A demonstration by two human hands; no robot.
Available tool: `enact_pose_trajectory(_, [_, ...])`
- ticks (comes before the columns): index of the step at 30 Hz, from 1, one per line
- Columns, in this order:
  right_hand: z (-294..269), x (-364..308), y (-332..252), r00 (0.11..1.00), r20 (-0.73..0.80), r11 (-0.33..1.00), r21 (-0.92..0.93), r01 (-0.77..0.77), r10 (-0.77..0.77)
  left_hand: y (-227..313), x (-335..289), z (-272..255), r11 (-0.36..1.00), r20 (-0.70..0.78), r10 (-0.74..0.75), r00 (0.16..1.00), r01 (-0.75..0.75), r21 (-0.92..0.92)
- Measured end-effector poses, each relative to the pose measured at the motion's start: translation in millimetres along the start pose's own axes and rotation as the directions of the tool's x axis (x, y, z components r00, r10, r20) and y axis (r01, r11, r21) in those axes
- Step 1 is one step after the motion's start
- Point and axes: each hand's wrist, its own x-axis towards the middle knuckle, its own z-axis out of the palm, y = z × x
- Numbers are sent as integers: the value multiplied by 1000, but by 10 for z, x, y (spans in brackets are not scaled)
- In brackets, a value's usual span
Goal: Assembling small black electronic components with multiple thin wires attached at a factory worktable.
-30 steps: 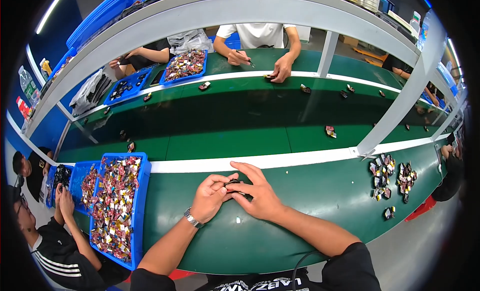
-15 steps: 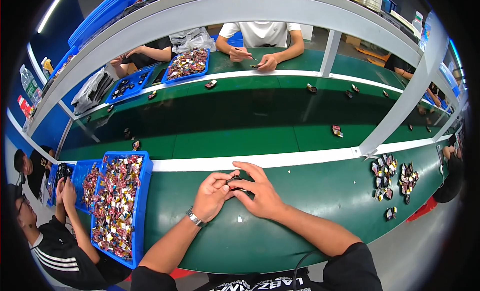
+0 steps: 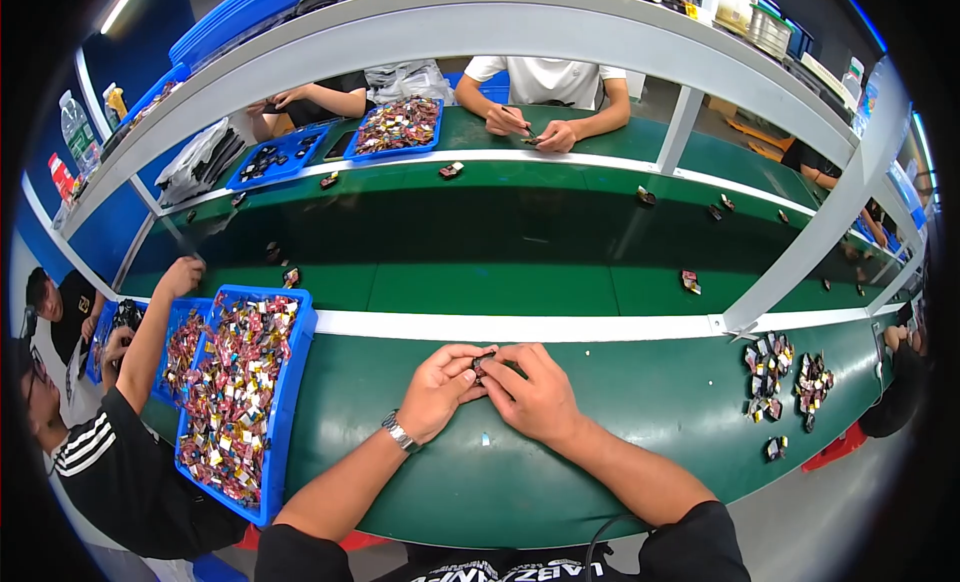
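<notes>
Above the green worktop (image 3: 400,482), my two hands meet in front of me around a small black part (image 3: 482,366). My left hand (image 3: 438,390), with a metal watch on its wrist, pinches the part between thumb and fingers. From the other side my right hand (image 3: 535,390) closes its fingertips on the same part. Fingers cover most of it, so its exact kind cannot be made out. A tiny pale scrap (image 3: 486,439) lies on the worktop just below my hands.
Left of me stands a blue tray (image 3: 289,402) heaped with small wired pieces. Small piles of similar pieces (image 3: 768,372) lie at the right. A white rail (image 3: 520,327) edges the green conveyor (image 3: 480,287), which carries scattered pieces. A co-worker's arm (image 3: 150,332) reaches over it at left.
My right hand's fingers, spread before, have drawn in to pinch the black part. The left co-worker's arm has stretched out over the conveyor. The whole view has shifted slightly.
</notes>
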Motion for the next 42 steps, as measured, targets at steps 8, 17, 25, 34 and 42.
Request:
enact_pose_trajectory(8, [-14, 4, -8, 999, -4, 995, -83, 47, -47, 15, -8, 22, 1000, 3, -24, 1000, 24, 15])
enact_pose_trajectory(17, [36, -48, 22, 999, -13, 992, -120, 32, -34, -1, 4, 77, 998, -35, -35, 999, 36, 47])
enact_pose_trajectory(25, [-16, -6, 2, 942, 76, 897, 290, -334, 326, -59, -8, 123, 980, -150, 46, 988, -16, 197])
enact_pose_trajectory(34, [9, -21, 77, 874, 233, 781, 392, -486, 426, -185, 6, 97, 952, -164, 121, 979, -68, 299])
enact_pose_trajectory(42, [79, 50, 457, 886, 154, 773, 439, -458, 438, -145, 35, 106, 963, -136, 184, 973, -151, 224])
